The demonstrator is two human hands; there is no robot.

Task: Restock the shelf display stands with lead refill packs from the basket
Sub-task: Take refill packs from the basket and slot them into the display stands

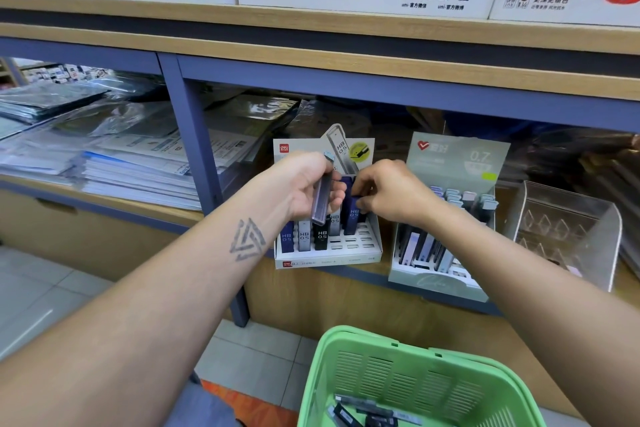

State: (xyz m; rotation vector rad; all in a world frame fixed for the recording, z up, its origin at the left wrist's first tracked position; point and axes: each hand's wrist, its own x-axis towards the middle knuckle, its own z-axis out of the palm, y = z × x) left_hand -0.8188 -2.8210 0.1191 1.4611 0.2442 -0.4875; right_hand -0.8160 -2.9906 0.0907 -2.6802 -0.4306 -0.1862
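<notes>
While left grip [311, 184] holds grey pack [322, 199], right grip [391, 196] pinches blue pack [353, 215]

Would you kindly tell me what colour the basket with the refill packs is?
The basket is light green with slotted walls, seen best in the head view, its only view.

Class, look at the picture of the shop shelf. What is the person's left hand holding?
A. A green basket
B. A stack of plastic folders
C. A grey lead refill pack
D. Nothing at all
C: the left hand grips a grey lead refill pack upright in front of the white HB 0.5 display stand, while the green basket sits below, untouched by either hand.
</notes>
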